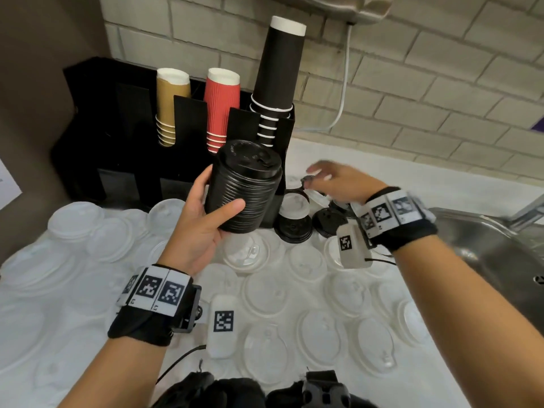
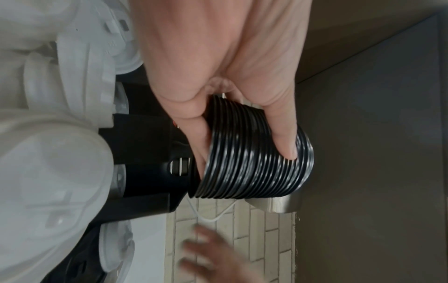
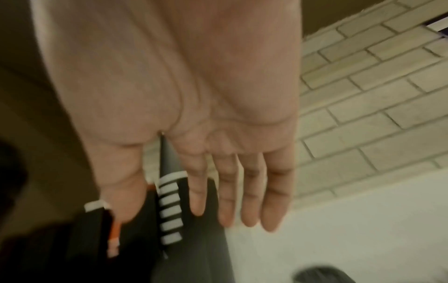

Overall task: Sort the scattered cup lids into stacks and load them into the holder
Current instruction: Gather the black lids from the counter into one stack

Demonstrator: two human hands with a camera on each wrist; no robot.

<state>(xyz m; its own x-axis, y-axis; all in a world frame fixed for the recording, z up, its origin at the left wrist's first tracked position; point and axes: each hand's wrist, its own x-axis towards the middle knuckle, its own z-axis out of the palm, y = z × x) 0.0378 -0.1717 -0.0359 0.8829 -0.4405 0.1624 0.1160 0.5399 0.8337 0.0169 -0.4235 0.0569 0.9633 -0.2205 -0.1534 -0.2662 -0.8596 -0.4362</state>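
My left hand (image 1: 206, 219) grips a tall stack of black lids (image 1: 244, 187), thumb in front and fingers behind, held above the counter in front of the black holder (image 1: 123, 148). The left wrist view shows the same lid stack (image 2: 257, 159) tilted, with my thumb (image 2: 283, 134) across its ribs. My right hand (image 1: 332, 178) hovers palm down with straight fingers (image 3: 227, 191) over loose black lids (image 1: 294, 228) and white lids by the holder's right end; it holds nothing. Several white lids (image 1: 265, 290) lie scattered across the counter.
The holder carries a gold cup stack (image 1: 170, 104), a red cup stack (image 1: 220, 107) and a tall black cup stack (image 1: 279, 78). A steel sink (image 1: 482, 245) lies at the right. The brick wall (image 1: 412, 83) with a white cable stands behind.
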